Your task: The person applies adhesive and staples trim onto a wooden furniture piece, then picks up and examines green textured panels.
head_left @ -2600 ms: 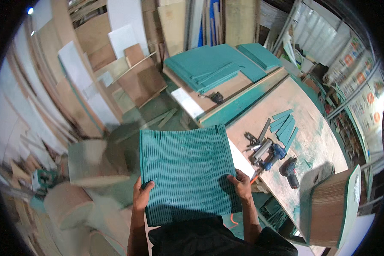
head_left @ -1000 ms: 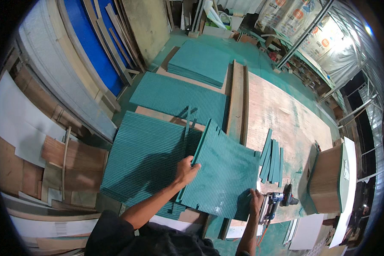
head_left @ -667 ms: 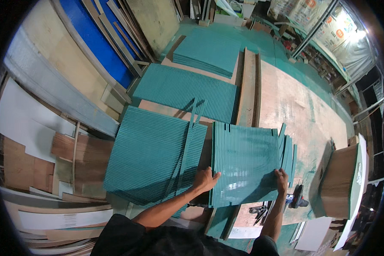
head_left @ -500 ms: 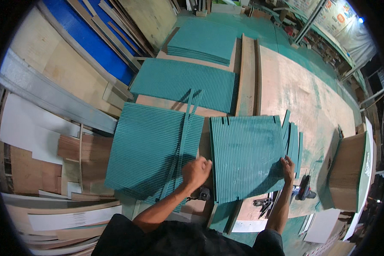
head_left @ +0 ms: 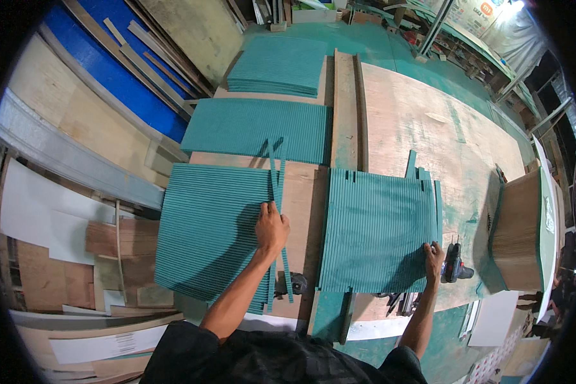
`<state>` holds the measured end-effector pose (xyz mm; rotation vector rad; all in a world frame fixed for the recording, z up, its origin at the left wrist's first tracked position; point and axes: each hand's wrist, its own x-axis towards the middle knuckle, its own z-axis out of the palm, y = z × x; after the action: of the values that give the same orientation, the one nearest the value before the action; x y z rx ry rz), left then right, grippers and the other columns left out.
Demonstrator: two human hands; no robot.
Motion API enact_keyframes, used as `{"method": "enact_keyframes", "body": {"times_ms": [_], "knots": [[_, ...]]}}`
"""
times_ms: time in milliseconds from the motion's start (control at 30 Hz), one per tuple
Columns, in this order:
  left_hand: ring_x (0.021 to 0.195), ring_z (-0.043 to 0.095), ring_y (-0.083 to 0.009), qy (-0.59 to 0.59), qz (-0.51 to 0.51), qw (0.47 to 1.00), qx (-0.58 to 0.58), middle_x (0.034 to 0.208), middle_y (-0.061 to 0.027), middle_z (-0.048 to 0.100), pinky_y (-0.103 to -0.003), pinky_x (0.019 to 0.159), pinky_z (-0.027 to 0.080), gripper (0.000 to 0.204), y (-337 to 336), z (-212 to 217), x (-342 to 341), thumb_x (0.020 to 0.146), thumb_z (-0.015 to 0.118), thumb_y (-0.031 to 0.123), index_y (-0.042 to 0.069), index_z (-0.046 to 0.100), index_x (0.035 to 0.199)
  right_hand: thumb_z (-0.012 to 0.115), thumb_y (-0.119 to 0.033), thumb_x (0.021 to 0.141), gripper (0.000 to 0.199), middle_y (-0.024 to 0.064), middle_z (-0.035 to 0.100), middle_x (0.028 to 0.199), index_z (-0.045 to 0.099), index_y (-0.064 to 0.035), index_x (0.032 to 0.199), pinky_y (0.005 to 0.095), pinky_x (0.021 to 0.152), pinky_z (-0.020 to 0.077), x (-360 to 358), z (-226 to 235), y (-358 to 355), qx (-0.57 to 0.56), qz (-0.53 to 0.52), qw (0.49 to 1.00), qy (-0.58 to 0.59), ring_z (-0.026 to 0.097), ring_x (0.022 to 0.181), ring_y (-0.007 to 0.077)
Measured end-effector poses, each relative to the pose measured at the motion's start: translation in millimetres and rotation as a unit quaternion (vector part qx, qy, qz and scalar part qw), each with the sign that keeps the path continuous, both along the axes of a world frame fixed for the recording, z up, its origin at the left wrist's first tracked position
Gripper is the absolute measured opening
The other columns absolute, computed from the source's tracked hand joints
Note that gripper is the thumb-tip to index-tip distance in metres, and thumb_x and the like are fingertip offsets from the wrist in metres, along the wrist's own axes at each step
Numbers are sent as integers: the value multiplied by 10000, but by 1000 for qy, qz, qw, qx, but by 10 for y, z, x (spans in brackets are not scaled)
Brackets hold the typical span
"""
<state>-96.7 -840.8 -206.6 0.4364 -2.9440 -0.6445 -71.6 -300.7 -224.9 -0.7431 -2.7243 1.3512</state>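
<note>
My left hand is closed on a thin teal strip over the right edge of the left slatted panel. A second teal strip crosses it at a slight angle. Over on the right, my right hand has its bent fingers on the right edge of another teal slatted panel, whose slats run away from me. Some slat ends stick out past that panel's far right corner. My right thumb is partly hidden.
Two more teal slatted stacks lie farther off. A long wooden channel runs beside them. A cordless drill rests right of my right hand, a black tool between the near panels. Boards lean at left.
My left hand has moved from the right panel's left edge to the crossed strips and closed on one. The strips' near ends have swung right. Loose strips at the right panel now lie closer against it.
</note>
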Motion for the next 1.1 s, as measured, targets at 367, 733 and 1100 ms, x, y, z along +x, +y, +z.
{"method": "enact_keyframes", "body": {"times_ms": [367, 733, 1100], "knots": [[1014, 650, -403, -69, -29, 997, 22, 1184, -228, 593, -443, 821, 589, 430, 595, -328, -737, 886, 664, 139, -90, 550, 1232, 705, -221, 930, 458, 49, 671, 950, 618, 68, 1274, 234, 693, 427, 278, -45, 8, -77, 9, 996, 48, 558, 813, 91], [1112, 613, -440, -38, -83, 978, 187, 1206, -301, 602, -542, 917, 514, 554, 1278, -336, 382, 997, 556, 368, -87, 511, 1310, 672, -361, 947, 381, 4, 601, 808, 695, 10, 1031, 278, 670, 399, 222, -261, 128, 19, 28, 998, -52, 489, 756, 106], [1071, 629, -445, -183, -42, 955, 232, 1189, -309, 606, -523, 892, 536, 678, 1109, -144, 195, 931, 609, 449, -104, 476, 1300, 674, -397, 932, 422, -6, 569, 782, 636, 21, 888, 304, 675, 378, 129, -397, -8, -61, 15, 998, 1, 443, 752, 97]]}}
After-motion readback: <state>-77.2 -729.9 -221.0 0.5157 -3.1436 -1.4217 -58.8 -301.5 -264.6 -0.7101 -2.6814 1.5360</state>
